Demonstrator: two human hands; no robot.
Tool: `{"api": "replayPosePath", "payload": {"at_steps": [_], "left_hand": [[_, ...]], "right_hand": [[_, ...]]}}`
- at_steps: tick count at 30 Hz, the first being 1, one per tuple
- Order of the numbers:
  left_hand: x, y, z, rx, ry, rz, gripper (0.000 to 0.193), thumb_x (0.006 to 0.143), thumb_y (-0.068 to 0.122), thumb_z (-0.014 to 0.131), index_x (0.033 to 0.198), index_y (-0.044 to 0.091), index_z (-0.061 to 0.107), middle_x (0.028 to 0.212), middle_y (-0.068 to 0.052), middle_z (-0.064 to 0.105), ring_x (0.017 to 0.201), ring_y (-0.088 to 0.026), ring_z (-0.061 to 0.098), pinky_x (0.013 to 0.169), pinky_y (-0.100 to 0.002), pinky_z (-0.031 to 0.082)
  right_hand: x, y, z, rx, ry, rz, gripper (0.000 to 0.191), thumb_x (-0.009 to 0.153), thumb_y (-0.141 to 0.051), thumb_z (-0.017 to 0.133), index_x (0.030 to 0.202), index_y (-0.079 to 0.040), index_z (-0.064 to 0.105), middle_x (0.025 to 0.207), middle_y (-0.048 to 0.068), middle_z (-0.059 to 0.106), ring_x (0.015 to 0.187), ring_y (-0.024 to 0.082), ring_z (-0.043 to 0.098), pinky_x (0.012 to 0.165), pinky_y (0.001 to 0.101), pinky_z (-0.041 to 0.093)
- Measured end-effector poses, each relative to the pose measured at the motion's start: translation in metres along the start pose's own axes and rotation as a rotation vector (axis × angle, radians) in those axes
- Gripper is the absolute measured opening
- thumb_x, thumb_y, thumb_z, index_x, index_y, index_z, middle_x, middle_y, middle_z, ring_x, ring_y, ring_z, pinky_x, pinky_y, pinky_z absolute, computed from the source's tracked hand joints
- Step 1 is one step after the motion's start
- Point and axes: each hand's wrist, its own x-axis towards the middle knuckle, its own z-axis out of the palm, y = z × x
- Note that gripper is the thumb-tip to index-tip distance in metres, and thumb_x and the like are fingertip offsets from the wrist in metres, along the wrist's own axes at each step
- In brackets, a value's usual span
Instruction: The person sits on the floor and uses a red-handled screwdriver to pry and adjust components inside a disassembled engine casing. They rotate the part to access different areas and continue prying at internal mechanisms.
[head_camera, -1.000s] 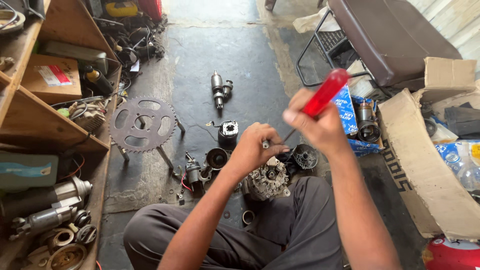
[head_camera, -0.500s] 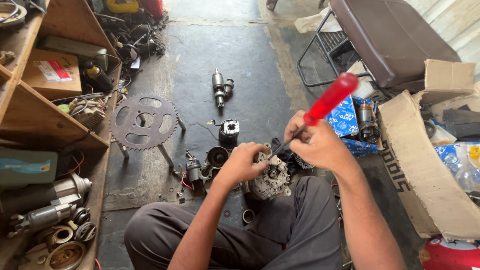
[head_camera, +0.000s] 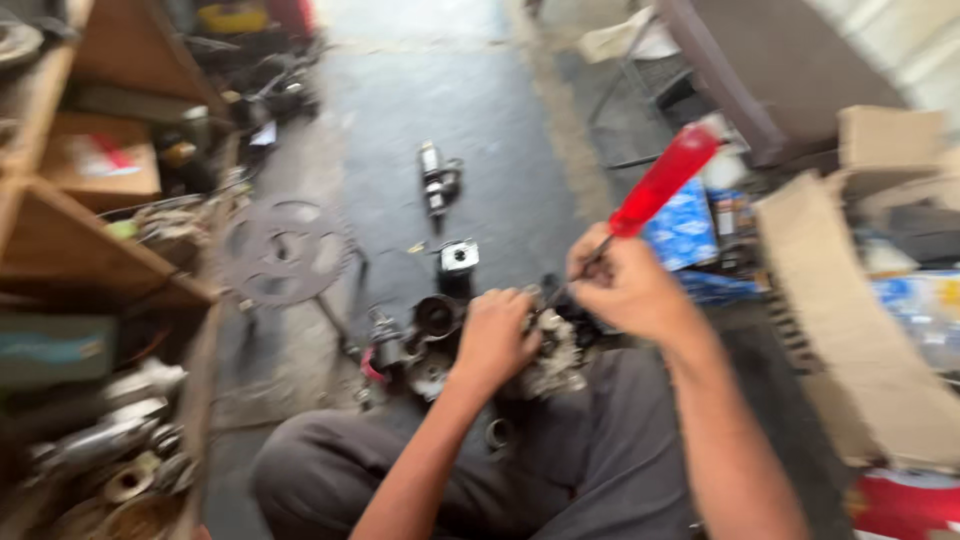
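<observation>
We've got our left hand (head_camera: 495, 338) clamped on the motor part (head_camera: 552, 358): heavy, rigid, greasy; hold its body. Right hand (head_camera: 625, 285) fisted round the screwdriver (head_camera: 655, 190).

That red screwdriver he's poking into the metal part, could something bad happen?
Maybe. The red screwdriver in the right hand points toward the left hand gripping the metal part; a slip could jab those fingers. The part rests on the lap, so it might roll off among the loose pieces on the floor.

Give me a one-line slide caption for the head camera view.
Seated on a workshop floor, left hand steadies a metal motor part while right hand works a red-handled screwdriver.
</observation>
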Motion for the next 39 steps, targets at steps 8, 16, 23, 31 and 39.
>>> {"api": "replayPosePath", "payload": {"at_steps": [8,16,23,31,39], "left_hand": [[0.002,-0.003,0.008,-0.003,-0.054,-0.032,0.025,0.074,0.019,0.077,0.095,0.01,0.068,0.092,-0.009,0.066,0.094,-0.032,0.061,0.081,-0.046,0.045],[0.001,-0.004,0.008,0.016,-0.065,-0.024,0.022,0.078,0.019,0.076,0.097,0.011,0.068,0.093,-0.008,0.067,0.093,-0.031,0.061,0.081,-0.045,0.045],[0.0,-0.003,0.008,0.037,-0.057,-0.013,0.022,0.079,0.02,0.076,0.097,0.01,0.068,0.093,-0.007,0.067,0.092,-0.03,0.061,0.08,-0.045,0.045],[0.0,-0.002,0.008,0.041,-0.043,-0.003,0.022,0.078,0.019,0.075,0.097,0.009,0.067,0.092,-0.008,0.066,0.093,-0.031,0.061,0.081,-0.045,0.045],[0.0,0.0,0.008,0.041,-0.05,-0.012,0.023,0.079,0.019,0.075,0.098,0.009,0.067,0.092,-0.009,0.066,0.094,-0.031,0.061,0.082,-0.045,0.045]], "right_hand": [[-0.002,-0.022,0.007,-0.299,0.172,0.324,0.009,0.094,-0.016,0.074,0.1,-0.01,0.071,0.057,0.001,0.049,0.052,0.008,0.039,0.048,0.0283,0.029],[0.0,-0.016,0.004,-0.061,0.073,-0.098,0.012,0.083,0.002,0.063,0.094,-0.003,0.064,0.077,-0.007,0.051,0.067,0.002,0.044,0.056,0.024,0.039],[-0.001,-0.022,0.003,-0.341,0.188,0.188,0.008,0.095,-0.012,0.073,0.1,-0.007,0.069,0.057,0.0,0.047,0.051,0.009,0.04,0.049,0.0283,0.031],[-0.004,-0.025,0.001,-0.287,0.066,-0.119,0.01,0.081,-0.005,0.071,0.09,-0.007,0.066,0.076,-0.003,0.056,0.066,0.004,0.051,0.055,0.0233,0.042],[-0.004,-0.016,0.005,-0.153,0.131,0.117,0.023,0.085,-0.009,0.075,0.103,-0.006,0.061,0.074,0.0,0.054,0.067,0.005,0.049,0.058,0.0239,0.04]]}}
